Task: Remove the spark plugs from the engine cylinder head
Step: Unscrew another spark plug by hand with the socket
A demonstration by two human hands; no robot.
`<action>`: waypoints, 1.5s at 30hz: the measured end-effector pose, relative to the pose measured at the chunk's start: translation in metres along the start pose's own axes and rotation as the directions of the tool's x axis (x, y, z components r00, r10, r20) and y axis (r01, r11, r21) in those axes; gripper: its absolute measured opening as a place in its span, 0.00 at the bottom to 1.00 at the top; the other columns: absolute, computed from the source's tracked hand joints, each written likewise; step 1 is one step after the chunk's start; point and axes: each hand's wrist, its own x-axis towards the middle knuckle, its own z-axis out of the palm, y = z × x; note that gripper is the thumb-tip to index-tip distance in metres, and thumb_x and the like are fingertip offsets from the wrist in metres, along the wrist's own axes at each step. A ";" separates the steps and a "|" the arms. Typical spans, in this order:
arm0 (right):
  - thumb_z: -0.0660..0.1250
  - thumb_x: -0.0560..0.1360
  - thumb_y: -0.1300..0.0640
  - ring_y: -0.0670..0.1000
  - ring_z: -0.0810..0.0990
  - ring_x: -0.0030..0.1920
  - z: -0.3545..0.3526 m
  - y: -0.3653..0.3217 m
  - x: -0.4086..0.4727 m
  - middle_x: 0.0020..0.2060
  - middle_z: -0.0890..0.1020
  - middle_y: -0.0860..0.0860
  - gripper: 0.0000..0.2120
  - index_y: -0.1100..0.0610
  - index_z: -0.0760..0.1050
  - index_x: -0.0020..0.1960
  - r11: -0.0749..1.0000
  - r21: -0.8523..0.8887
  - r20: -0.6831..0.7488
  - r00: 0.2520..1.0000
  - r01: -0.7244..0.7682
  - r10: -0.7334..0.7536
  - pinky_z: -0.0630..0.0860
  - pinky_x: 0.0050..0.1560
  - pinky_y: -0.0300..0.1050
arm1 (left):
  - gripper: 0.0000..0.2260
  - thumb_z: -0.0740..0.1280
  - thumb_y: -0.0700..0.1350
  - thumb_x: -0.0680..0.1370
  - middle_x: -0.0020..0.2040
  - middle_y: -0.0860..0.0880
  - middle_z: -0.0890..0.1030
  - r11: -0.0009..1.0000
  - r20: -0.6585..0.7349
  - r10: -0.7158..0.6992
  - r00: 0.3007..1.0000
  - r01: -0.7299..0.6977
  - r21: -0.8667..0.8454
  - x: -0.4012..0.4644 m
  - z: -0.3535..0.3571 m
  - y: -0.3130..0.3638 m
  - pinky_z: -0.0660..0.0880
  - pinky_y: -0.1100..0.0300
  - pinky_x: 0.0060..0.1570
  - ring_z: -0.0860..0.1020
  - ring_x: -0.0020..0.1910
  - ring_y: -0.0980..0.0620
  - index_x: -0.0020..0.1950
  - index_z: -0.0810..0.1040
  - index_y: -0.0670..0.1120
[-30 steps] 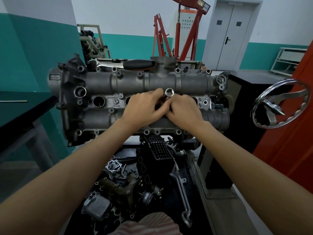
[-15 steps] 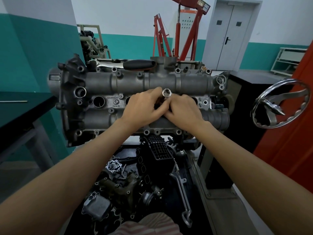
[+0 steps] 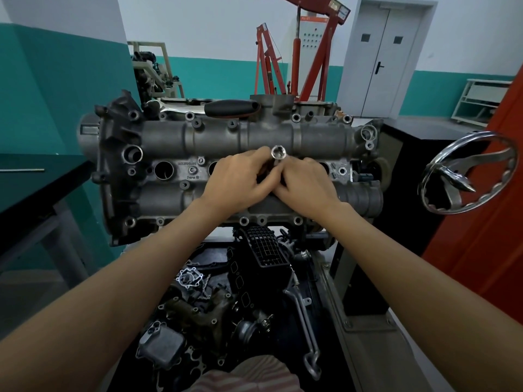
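Both hands, left hand (image 3: 237, 179) and right hand (image 3: 305, 183), pinch the socket (image 3: 278, 152) at 12 o'clock; likely unscrewing a plug, next lift straight out.

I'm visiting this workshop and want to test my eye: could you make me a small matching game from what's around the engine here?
Things:
1. socket
2. black tool handle
3. chrome handwheel
4. engine hoist

Places:
A. against the far wall
B. right of the cylinder head
C. between both hands' fingertips
D. lying along the head's far edge

Pairs: 1-C, 2-D, 3-B, 4-A
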 end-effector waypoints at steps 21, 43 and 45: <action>0.59 0.76 0.47 0.56 0.78 0.42 -0.001 0.000 0.001 0.40 0.82 0.54 0.15 0.59 0.73 0.48 0.999 0.037 -0.005 1.000 -0.014 0.014 0.62 0.42 0.44 | 0.24 0.57 0.58 0.75 0.21 0.46 0.71 0.998 -0.016 -0.060 0.998 0.060 -0.001 0.000 0.001 -0.006 0.58 0.60 0.27 0.69 0.22 0.48 0.26 0.68 0.42; 0.59 0.75 0.51 0.57 0.77 0.38 -0.001 -0.001 0.000 0.39 0.81 0.54 0.12 0.60 0.74 0.47 1.000 0.010 0.015 1.000 -0.018 0.018 0.59 0.39 0.42 | 0.16 0.56 0.55 0.77 0.35 0.51 0.75 0.998 0.022 -0.006 1.000 0.004 0.070 0.000 0.002 0.001 0.65 0.58 0.27 0.74 0.29 0.46 0.42 0.70 0.43; 0.60 0.75 0.50 0.57 0.77 0.39 0.000 0.001 0.000 0.39 0.81 0.54 0.13 0.60 0.71 0.50 0.999 0.026 -0.008 0.999 -0.031 0.031 0.56 0.37 0.41 | 0.11 0.59 0.51 0.78 0.36 0.48 0.77 0.997 0.002 -0.010 1.000 0.010 0.075 0.000 0.004 -0.001 0.61 0.59 0.29 0.75 0.30 0.44 0.42 0.69 0.45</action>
